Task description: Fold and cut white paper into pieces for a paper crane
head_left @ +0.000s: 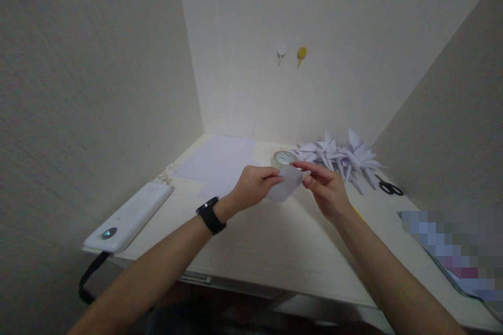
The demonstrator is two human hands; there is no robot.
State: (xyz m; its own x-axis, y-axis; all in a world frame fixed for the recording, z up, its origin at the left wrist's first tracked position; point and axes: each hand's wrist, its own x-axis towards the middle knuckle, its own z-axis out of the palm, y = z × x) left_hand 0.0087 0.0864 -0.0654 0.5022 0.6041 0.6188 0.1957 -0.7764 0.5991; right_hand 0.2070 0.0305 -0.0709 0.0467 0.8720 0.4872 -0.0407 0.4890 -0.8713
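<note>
One small paper piece [290,183] is held above the desk [255,251]; we see left hand [253,187] pinching its left edge, right hand [327,191] its right tip. Uneven pulling could tear it or skew a crease, we'd guess.

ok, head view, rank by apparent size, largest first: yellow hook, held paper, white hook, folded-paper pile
1. Folded-paper pile
2. Held paper
3. Yellow hook and white hook: look about alike, so not ranked against each other

No readable text; markings on round dial [285,157] too small
</note>
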